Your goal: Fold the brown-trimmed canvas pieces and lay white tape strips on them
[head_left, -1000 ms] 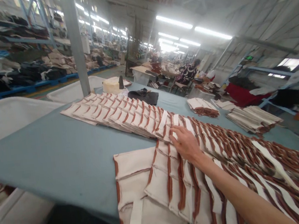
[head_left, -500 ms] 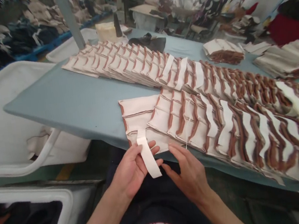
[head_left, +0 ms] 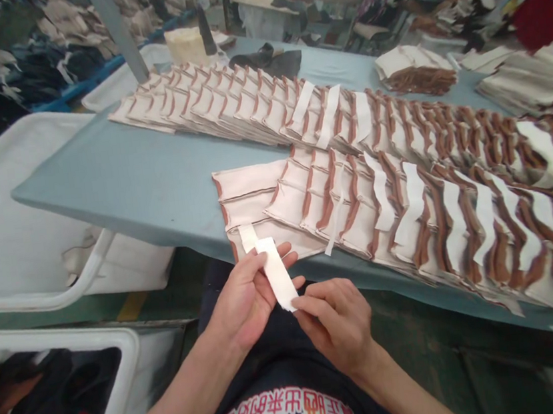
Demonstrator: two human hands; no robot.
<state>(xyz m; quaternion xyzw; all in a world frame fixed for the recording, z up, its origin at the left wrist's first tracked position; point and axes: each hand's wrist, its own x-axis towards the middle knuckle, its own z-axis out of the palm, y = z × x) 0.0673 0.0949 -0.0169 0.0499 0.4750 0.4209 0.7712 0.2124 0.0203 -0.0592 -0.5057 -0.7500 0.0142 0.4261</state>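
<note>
A short white strip [head_left: 276,271] lies across the fingers of my left hand [head_left: 248,299], its thumb pressing on the strip's upper part. My right hand [head_left: 338,320] pinches the strip's lower end between thumb and fingertips. Just beyond, another white strip [head_left: 248,236] rests on the end piece of a row of cream fabric pieces with brown edges [head_left: 252,182]. Those pieces overlap along the table's near edge, and several white strips [head_left: 410,209] lie over them farther right. Whether the held strip is one layer or a small stack, I cannot tell.
A second long row of overlapping cream pieces [head_left: 223,102] runs behind, on the blue-grey table [head_left: 101,178]. Folded stacks [head_left: 413,69] sit at the back right. White bins [head_left: 14,165] stand at the left, one below holding dark cloth. A metal post [head_left: 118,35] rises behind the table.
My right hand has come in from beside the strip and now pinches its lower end. The left hand keeps its hold. The view has shifted slightly.
</note>
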